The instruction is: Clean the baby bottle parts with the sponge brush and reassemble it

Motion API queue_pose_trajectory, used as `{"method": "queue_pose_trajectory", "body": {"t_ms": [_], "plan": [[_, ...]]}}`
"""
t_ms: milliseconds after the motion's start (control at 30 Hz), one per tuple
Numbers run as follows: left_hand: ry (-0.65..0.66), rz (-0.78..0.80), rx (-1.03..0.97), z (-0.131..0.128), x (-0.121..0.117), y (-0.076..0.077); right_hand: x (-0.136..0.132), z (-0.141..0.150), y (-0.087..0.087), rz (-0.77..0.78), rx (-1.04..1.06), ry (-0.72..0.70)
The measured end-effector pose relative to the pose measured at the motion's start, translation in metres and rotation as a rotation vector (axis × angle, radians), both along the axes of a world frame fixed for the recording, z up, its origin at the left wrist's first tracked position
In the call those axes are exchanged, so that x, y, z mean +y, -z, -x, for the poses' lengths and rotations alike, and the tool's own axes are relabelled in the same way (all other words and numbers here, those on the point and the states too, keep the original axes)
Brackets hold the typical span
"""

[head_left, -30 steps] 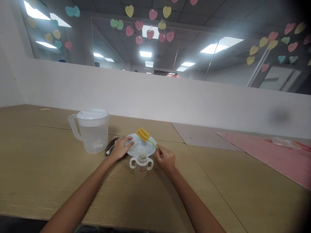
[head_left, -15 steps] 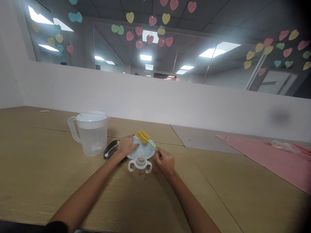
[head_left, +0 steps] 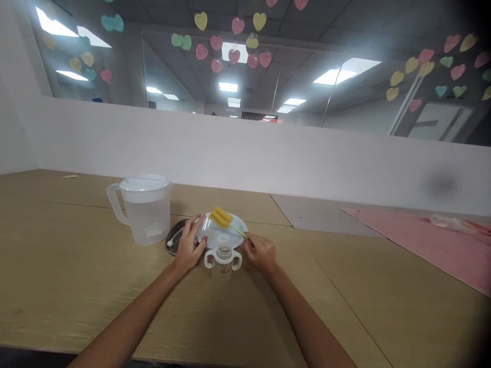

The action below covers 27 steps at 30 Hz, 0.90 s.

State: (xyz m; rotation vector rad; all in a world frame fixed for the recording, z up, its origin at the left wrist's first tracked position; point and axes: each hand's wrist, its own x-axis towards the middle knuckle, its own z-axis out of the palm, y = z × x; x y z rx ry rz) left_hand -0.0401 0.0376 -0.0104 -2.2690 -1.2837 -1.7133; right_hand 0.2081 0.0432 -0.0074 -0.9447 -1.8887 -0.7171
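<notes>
My right hand [head_left: 262,251] is closed on the thin green handle of a sponge brush [head_left: 221,217]. The brush's yellow sponge head is raised over a white plate [head_left: 240,225]. Curved fingers of my left hand [head_left: 187,248] hold a clear dome-shaped cover [head_left: 207,227], its opening turned toward the sponge. Between my hands, nearer to me, a clear baby bottle [head_left: 222,267] stands upright and uncapped, with a white two-handled ring around its neck. A small pale piece [head_left: 223,238] lies on the plate just behind the bottle; its kind is unclear.
Left of the plate sits a dark metal dish [head_left: 171,236] with a small white-tipped part in it, partly behind my left hand. A lidded translucent pitcher [head_left: 149,217] stands farther left. Pink sheeting [head_left: 422,245] covers the table's right side, and a white wall [head_left: 253,158] bounds the back.
My left hand has come back from the plate toward me, turning upright with the clear cover now visible in it. The sponge head has shifted slightly left, toward the cover.
</notes>
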Motion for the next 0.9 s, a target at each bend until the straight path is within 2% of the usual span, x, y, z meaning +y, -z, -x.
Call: {"method": "queue_pose_trajectory", "body": {"t_ms": [233,367,467,667,900], "plan": [[-0.013,-0.010,-0.212,0.006,0.005,0.002,-0.003,0.001,-0.002,-0.013,-0.068,-0.043],[-0.077,0.052,-0.379,0.005,0.010,0.002,-0.006,0.001,-0.004,-0.039,-0.120,-0.065],[-0.076,0.076,-0.440,0.005,0.013,0.003,-0.007,0.002,-0.004,-0.072,-0.151,-0.091],[0.041,0.091,-0.265,0.004,0.008,0.001,-0.004,0.002,0.000,-0.118,-0.218,-0.089],[0.024,0.070,-0.078,-0.002,0.001,0.001,0.000,0.000,0.003,-0.116,-0.197,-0.100]]}}
